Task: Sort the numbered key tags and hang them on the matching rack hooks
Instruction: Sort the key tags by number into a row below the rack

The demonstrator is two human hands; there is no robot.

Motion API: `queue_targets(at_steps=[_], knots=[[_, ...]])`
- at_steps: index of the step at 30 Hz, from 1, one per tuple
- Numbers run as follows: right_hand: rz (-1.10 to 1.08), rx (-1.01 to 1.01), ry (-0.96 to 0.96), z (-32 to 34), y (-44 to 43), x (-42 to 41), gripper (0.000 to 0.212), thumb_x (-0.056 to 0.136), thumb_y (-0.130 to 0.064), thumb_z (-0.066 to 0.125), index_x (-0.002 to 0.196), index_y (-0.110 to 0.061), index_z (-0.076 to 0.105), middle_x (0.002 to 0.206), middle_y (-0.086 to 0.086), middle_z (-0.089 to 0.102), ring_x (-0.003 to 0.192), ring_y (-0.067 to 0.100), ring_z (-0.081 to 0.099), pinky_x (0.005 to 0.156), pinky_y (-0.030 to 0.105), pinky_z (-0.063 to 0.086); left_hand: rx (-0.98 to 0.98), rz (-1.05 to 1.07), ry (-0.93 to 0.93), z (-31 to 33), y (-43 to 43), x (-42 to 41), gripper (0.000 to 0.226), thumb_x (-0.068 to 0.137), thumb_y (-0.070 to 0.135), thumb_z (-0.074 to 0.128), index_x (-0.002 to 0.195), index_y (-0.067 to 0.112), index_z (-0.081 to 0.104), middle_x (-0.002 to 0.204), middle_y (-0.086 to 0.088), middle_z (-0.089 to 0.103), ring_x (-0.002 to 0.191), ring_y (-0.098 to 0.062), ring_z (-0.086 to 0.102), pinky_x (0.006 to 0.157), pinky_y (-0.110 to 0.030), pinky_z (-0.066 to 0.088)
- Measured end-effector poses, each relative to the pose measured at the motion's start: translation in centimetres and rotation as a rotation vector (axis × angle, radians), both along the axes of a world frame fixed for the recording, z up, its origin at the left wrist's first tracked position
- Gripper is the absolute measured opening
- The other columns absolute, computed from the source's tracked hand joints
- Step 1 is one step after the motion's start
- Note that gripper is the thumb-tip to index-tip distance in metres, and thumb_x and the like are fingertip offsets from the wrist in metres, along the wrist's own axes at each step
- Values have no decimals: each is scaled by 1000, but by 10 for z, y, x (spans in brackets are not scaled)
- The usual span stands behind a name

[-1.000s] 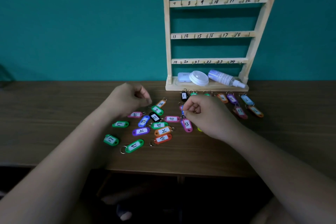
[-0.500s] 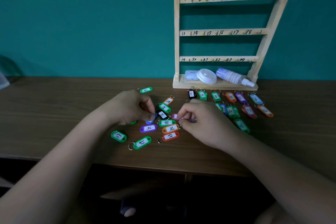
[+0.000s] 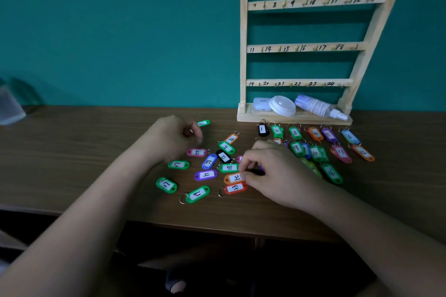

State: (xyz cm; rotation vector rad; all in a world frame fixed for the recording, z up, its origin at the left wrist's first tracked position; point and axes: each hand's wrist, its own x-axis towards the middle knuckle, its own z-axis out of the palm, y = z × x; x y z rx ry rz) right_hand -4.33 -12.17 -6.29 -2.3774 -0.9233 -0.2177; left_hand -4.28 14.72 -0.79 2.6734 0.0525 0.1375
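Observation:
A wooden rack [image 3: 243,55] stands at the back of the table, its numbered hooks bare. Below its base, tags lie in rows, from a black tag 1 [image 3: 262,130] to an orange tag 12 [image 3: 363,152]; a green tag 16 [image 3: 331,172] lies nearer. Several unsorted tags are scattered in the middle, among them a green tag 18 [image 3: 228,167] and a red tag 23 [image 3: 235,187]. My right hand [image 3: 277,173] pinches a dark purple tag [image 3: 259,171] low over this pile. My left hand [image 3: 171,138] hovers curled over the pile's left side; what it holds is unclear.
A white case [image 3: 261,104], a round white lid [image 3: 282,105] and a spray bottle [image 3: 318,106] lie on the rack's base. A clear plastic container [image 3: 9,106] sits at the far left. The table's front edge [image 3: 217,226] runs under my forearms.
My left hand has drawn back left from the black and blue tags, uncovering pink tag 22. My right hand keeps pinching its tag in about the same spot.

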Motion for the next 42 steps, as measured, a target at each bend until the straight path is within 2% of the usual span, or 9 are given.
queue_targets(at_steps=[4, 10, 14, 17, 24, 27, 32, 35, 42], knots=[[-21, 38, 5, 1, 0, 2, 7, 90, -26, 77, 90, -32, 74, 87, -17, 59, 92, -2, 57, 81, 25, 45, -93, 166, -99, -9, 24, 18, 16, 93, 14, 67, 97, 27, 75, 99, 9, 74, 96, -11, 68, 75, -24, 48], [-26, 56, 30, 1, 2, 3, 9, 91, -23, 77, 93, -31, 76, 88, -18, 58, 91, -3, 58, 77, 21, 41, 43, 149, -109, -33, 34, 48, 42, 93, 3, 59, 129, 22, 67, 131, -7, 64, 125, -29, 57, 97, -30, 44], [-34, 70, 26, 3, 2, 3, 10, 91, -22, 76, 92, -31, 76, 87, -18, 59, 91, -2, 59, 77, 21, 41, 131, 63, -30, -37, 23, 56, 53, 100, 20, 51, 148, 42, 52, 151, -6, 50, 142, -35, 40, 116, -56, 37], [-33, 72, 34, 3, 2, 3, 11, 91, -21, 76, 94, -31, 76, 88, -18, 59, 92, -2, 60, 76, 18, 42, 250, 30, 67, -39, 12, 62, 49, 108, 34, 42, 155, 42, 45, 157, -5, 43, 146, -34, 36, 117, -57, 31], [-33, 85, 41, 4, -4, 2, 11, 92, -22, 75, 95, -32, 77, 91, -15, 62, 93, -1, 61, 83, 29, 52, 295, -46, 116, -39, 4, 60, 54, 102, 34, 39, 155, 34, 47, 159, -3, 46, 146, -31, 40, 121, -50, 34], [-37, 93, 50, 6, -6, 1, 11, 92, -21, 76, 95, -32, 77, 91, -15, 62, 91, -1, 62, 80, 28, 53, 271, -164, 108, -38, -2, 52, 54, 103, 21, 45, 156, 32, 49, 161, -1, 46, 148, -26, 40, 124, -34, 27], [-53, 103, 34, 7, -6, 2, 10, 92, -22, 78, 94, -32, 77, 88, -14, 62, 88, 2, 61, 77, 28, 52, 192, -270, 104, -30, -14, 35, 46, 109, 23, 46, 149, 42, 55, 157, 12, 51, 144, -16, 46, 114, -25, 33], [-55, 109, 34, 8, -5, 1, 11, 91, -21, 78, 94, -32, 77, 88, -15, 61, 88, 2, 60, 77, 28, 52, 88, -227, 109, -18, -15, 26, 41, 110, 24, 48, 144, 45, 59, 128, 12, 68, 119, -9, 60, 100, -19, 40], [-57, 108, 40, 11, -7, -1, 10, 92, -20, 78, 94, -30, 77, 89, -16, 61, 90, 1, 60, 76, 22, 49, 1, -79, 8, -5, 25, 19, 43, 101, 6, 56, 132, 32, 70, 130, 10, 72, 124, -11, 63, 104, -24, 44]])
